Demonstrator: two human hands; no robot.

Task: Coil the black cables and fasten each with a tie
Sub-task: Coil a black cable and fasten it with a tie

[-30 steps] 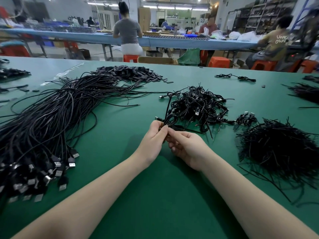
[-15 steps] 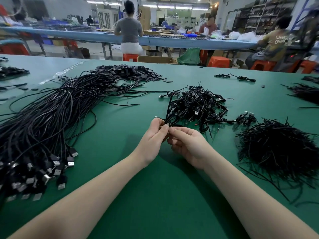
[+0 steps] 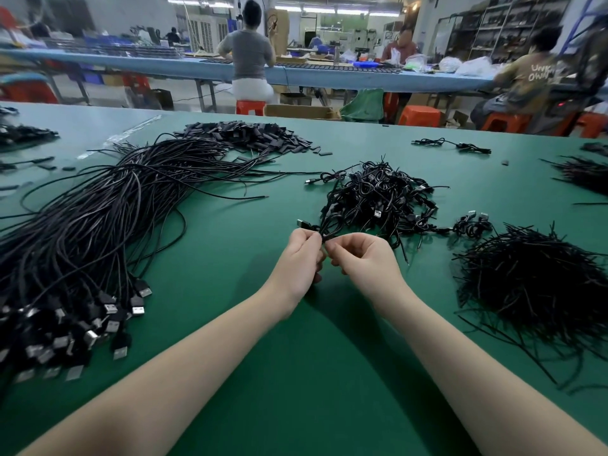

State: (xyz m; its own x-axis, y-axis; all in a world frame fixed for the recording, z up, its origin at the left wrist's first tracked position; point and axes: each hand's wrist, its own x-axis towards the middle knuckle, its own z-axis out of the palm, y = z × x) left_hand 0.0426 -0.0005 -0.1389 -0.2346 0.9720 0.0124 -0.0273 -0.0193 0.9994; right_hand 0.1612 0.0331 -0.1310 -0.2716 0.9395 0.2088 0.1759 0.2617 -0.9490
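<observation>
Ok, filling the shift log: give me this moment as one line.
step: fastening tie | left hand: pinching coiled cable | right hand: pinching tie at coil | done pile: behind hands

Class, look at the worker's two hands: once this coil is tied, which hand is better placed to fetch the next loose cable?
Probably the left hand: the loose cable bundle lies on its side, while the right hand sits nearer the tie pile.
</observation>
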